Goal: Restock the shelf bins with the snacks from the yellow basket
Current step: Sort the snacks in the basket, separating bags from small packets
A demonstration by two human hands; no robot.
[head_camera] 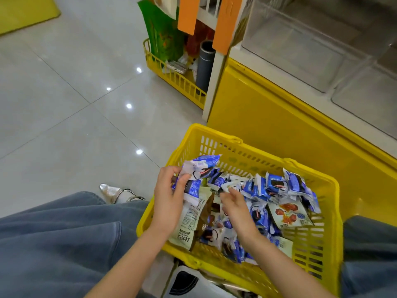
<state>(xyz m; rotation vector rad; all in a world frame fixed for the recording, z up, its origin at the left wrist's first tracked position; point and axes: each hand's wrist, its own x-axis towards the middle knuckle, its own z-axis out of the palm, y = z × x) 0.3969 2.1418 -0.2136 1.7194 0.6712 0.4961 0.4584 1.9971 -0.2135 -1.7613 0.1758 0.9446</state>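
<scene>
A yellow basket [330, 244] stands on the floor in front of me, filled with several blue-and-white snack packets [277, 186], a beige packet [189, 222] and one with red food printed on it [289, 215]. My left hand [169, 196] grips a bunch of blue-and-white packets [199, 168] above the basket's left side. My right hand [235, 206] reaches into the pile, its fingers pinching a small white-and-blue packet [227, 186]. Clear shelf bins [300, 46] sit at the upper right above a yellow shelf base [268, 117].
A second yellow basket [171, 76] holding a green bag and a grey cylinder stands at the shelf's end. Orange tags [187, 16] hang from the shelf. Grey tiled floor lies to the left. My jeans-clad knees flank the basket, and a white container [193, 282] sits below it.
</scene>
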